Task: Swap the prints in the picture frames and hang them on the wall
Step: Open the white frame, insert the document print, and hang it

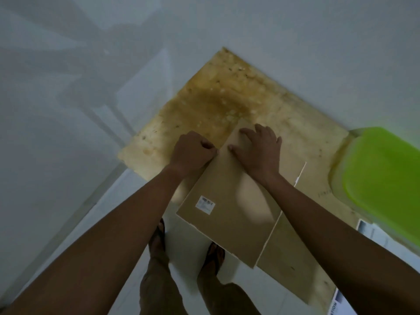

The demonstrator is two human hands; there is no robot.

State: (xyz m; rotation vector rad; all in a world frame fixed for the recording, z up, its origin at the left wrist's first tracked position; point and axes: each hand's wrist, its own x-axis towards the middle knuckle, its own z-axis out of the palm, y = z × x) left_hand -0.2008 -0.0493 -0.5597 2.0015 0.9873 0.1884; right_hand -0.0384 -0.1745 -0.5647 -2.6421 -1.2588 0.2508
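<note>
A picture frame lies face down on the stained wooden table [227, 92], its brown backing board [229, 212] up, with a small white label [205, 204] near the left edge. Its near end overhangs the table's front edge. My right hand [261, 151] rests flat on the board's far end, fingers spread. At the board's far left edge, my left hand [193, 153] has its fingers curled and pinches something there; what it pinches is hidden. A second brown board [295, 269] lies under and to the right of the first.
A bright green plastic lid or tray [384, 176] sits at the table's right end. Printed paper sheets [368, 230] lie by it and at the bottom right. White walls meet in a corner behind the table. My sandalled feet [159, 237] stand on the white floor below.
</note>
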